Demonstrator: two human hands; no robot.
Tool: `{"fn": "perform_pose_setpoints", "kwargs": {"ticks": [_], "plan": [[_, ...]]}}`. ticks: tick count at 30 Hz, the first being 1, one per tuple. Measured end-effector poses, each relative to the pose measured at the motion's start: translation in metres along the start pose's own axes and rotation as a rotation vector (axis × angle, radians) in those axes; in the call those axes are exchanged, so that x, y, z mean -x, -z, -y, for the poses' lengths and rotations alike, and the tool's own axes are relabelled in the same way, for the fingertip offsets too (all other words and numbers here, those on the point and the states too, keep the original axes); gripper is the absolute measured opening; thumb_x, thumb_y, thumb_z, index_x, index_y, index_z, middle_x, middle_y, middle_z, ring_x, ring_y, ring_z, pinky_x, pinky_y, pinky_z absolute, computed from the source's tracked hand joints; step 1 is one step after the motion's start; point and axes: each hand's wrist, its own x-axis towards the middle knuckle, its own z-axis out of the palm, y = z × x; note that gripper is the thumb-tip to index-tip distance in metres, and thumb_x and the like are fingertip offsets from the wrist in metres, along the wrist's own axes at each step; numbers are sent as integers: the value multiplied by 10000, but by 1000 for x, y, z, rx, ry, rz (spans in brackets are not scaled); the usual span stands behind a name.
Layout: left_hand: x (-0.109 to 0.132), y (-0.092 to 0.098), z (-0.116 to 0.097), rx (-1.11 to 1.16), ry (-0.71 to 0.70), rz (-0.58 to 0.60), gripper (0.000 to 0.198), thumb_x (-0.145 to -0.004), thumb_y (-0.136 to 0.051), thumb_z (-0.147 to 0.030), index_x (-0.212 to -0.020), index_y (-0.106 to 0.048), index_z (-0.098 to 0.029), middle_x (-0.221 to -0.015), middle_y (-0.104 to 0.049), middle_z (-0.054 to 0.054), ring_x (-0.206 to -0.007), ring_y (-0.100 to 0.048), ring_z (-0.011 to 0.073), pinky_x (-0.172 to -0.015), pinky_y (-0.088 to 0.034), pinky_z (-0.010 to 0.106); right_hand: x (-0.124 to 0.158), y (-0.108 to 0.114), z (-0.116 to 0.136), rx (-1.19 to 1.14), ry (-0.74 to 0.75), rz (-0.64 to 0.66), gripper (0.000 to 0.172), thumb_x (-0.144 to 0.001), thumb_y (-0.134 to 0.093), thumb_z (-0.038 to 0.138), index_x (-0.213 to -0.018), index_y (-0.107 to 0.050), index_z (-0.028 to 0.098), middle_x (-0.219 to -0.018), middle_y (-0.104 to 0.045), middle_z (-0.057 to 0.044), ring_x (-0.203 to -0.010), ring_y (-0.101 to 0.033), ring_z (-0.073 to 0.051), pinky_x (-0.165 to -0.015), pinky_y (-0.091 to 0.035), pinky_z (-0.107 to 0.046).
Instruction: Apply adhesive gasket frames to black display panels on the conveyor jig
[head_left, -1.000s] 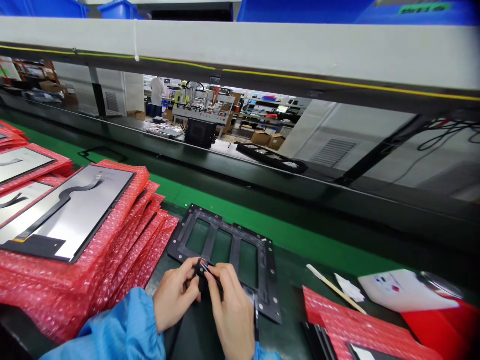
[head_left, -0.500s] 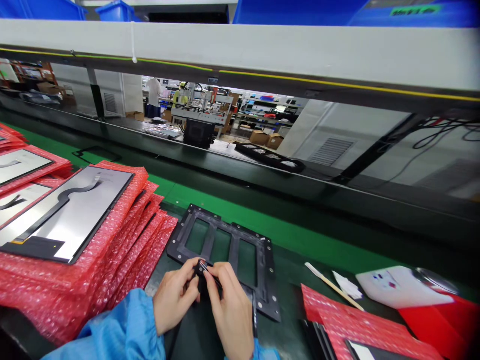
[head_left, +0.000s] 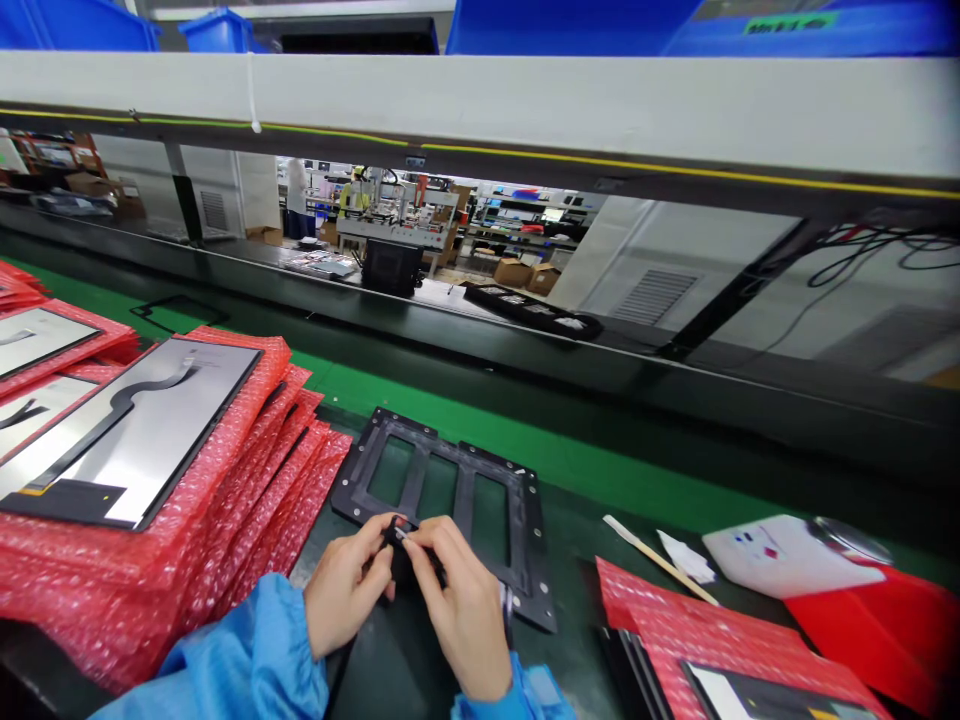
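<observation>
My left hand (head_left: 346,588) is closed in a pinch on a small black part (head_left: 393,533), its kind too small to make out. Thumb and fingers of my right hand (head_left: 463,602) pinch the same part from the other side, where a light-coloured edge shows. Just beyond both hands lies a black rectangular frame (head_left: 537,540) with three openings and small round dots along its border, flat on the dark bench mat (head_left: 405,660). A dark piece hangs below the pinched part, mostly hidden between my hands.
To the left rises a stack of red bubble-wrap bags (head_left: 247,490), topped by a display panel (head_left: 169,440) with a ribbon cable. At right are a brush-like stick (head_left: 660,560), a white bottle (head_left: 780,560) and another bubble-wrap bag (head_left: 675,610). A shelf (head_left: 480,95) spans overhead.
The view has shifted slightly, so the bench things sit a little further left. Both hands keep their pinch on the small black part, with the fingers moved only a little.
</observation>
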Motion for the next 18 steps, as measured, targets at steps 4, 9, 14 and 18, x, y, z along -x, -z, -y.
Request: {"fn": "perform_pose_setpoints", "kwargs": {"ticks": [4, 9, 14, 18], "plan": [[-1, 0, -3, 30, 18, 8, 372, -957, -355, -246, -1312, -443, -182, -665, -612, -20, -594, -579, 131, -601, -408, 214, -3, 8, -1, 22, -45, -84, 184, -972, -441, 337, -981, -570, 206, -953, -591, -50, -877, -607, -157, -741, -484, -242], [2, -1, -10, -5, 5, 38, 335, -965, -352, -260, -1273, -462, -185, -625, -593, -37, -564, -561, 122, -611, -401, 209, -7, 16, 0, 295, 31, -44, 275, -991, -371, 359, -1024, -612, 229, -1009, -620, -51, -925, -605, -177, -747, -487, -274], [3, -2, -12, 7, 8, 40, 319, -970, -348, -275, -1250, -469, -181, -611, -584, -43, -550, -557, 117, -606, -403, 203, -8, 18, -1, 362, 37, 48, 305, -997, -360, 343, -831, -592, 235, -835, -625, -24, -823, -578, -185, -666, -459, -284], [2, -2, -11, 17, 24, 45, 299, -969, -349, -270, -1223, -481, -183, -603, -567, -50, -543, -555, 116, -615, -409, 206, -7, 16, -2, 306, -3, 23, 216, -985, -405, 379, -988, -570, 240, -889, -617, -19, -863, -592, -186, -712, -465, -295]]}}
